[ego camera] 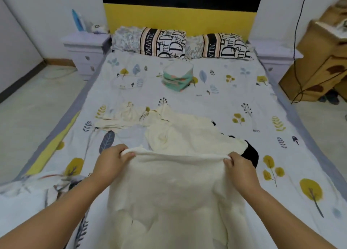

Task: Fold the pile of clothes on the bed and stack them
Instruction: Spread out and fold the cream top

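Both hands hold a cream garment [176, 190] up by its top edge over the near end of the bed [221, 90]. The left hand [112, 159] has its fingers curled around the left corner of that edge, and the right hand [237, 163] pinches the right corner, so the cloth hangs stretched between them and drapes down toward the person. Just beyond it, more cream clothes [191, 134] lie loose and crumpled on the leaf-printed sheet, with a black item [250, 152] poking out from under their right side, possibly another garment. A thinner pale piece [122, 117] sprawls to the left of that heap. Farther up the bed, well apart from the heap, sits a neat stack of folded clothes [178, 76] in white, teal and orange. Two lettered pillows [163, 42] rest against the yellow headboard [178, 19], and a white nightstand [84, 49] stands to the left.
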Demonstrator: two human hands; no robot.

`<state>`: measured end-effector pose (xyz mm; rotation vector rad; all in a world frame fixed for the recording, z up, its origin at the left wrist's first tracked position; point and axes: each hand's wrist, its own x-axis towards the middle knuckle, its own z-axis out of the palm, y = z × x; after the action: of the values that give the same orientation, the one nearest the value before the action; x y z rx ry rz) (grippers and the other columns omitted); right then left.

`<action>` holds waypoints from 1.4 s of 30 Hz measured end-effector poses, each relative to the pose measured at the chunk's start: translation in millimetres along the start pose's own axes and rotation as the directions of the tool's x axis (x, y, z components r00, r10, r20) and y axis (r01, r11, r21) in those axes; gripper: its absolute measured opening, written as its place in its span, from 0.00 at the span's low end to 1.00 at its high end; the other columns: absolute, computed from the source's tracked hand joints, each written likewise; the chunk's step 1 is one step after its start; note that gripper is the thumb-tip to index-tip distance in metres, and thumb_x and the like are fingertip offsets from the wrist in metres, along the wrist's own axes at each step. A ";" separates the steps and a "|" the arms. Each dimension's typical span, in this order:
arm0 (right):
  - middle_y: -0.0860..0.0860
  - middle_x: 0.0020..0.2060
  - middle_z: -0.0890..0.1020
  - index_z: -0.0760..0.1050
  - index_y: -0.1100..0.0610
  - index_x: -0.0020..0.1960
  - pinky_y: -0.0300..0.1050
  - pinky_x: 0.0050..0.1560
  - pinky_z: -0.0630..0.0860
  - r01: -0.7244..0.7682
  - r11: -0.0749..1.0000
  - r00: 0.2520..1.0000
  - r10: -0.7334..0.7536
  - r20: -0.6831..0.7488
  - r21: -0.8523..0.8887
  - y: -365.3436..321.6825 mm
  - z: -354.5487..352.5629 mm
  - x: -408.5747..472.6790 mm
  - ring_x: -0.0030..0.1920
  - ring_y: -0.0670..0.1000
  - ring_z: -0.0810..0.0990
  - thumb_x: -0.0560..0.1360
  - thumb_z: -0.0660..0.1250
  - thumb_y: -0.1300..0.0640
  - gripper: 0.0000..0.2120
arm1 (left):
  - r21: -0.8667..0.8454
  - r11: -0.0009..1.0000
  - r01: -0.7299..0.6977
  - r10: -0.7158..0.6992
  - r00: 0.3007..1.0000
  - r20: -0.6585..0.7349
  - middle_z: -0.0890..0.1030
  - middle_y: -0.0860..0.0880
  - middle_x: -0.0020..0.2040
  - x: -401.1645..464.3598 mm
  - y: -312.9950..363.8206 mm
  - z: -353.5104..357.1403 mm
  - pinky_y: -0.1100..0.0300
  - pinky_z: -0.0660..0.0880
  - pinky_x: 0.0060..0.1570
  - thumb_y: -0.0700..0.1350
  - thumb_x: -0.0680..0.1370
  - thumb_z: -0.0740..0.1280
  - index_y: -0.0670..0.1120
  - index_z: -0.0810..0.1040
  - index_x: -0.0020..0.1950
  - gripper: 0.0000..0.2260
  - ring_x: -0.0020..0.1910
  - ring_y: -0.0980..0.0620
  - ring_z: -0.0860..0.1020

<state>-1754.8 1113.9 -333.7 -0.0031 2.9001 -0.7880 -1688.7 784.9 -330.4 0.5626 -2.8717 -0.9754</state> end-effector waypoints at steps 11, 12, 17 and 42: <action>0.59 0.54 0.76 0.70 0.60 0.62 0.51 0.51 0.68 -0.028 1.000 0.994 0.029 -0.105 0.009 20.3 80.5 133.0 0.55 0.59 0.71 0.79 0.59 0.54 0.15 | 0.084 0.995 0.046 -0.027 0.976 -0.216 0.80 0.41 0.51 115.0 -34.0 94.2 0.54 0.68 0.47 0.47 0.77 0.66 0.42 0.77 0.57 0.13 0.51 0.43 0.76; 0.60 0.60 0.73 0.66 0.59 0.67 0.53 0.56 0.67 -0.076 0.996 0.995 0.074 -0.065 -0.038 26.0 91.7 137.4 0.61 0.60 0.68 0.79 0.60 0.52 0.20 | 0.122 0.990 0.074 -0.046 0.976 -0.213 0.78 0.40 0.57 119.7 -41.5 105.8 0.51 0.68 0.54 0.47 0.76 0.66 0.41 0.74 0.63 0.17 0.58 0.41 0.74; 0.60 0.62 0.68 0.61 0.57 0.69 0.56 0.56 0.66 -0.261 0.942 0.963 0.269 0.010 -0.212 68.9 146.0 114.3 0.62 0.61 0.67 0.76 0.61 0.44 0.27 | 0.323 0.899 0.296 -0.270 0.955 -0.121 0.70 0.37 0.64 96.4 -87.3 167.5 0.42 0.66 0.59 0.53 0.75 0.66 0.41 0.68 0.67 0.25 0.63 0.36 0.68; 0.56 0.64 0.67 0.66 0.54 0.66 0.53 0.61 0.65 -0.225 0.966 0.953 0.246 0.176 -0.129 37.6 159.2 70.0 0.65 0.58 0.65 0.74 0.63 0.51 0.22 | 0.016 0.999 0.032 -0.034 0.996 0.084 0.80 0.52 0.51 18.7 -67.7 165.4 0.66 0.69 0.43 0.37 0.73 0.66 0.49 0.78 0.55 0.12 0.42 0.55 0.76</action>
<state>-1801.9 1063.5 -497.7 0.2391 2.6906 -0.5565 -1712.3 824.1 -504.2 0.5857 -2.9547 -1.0079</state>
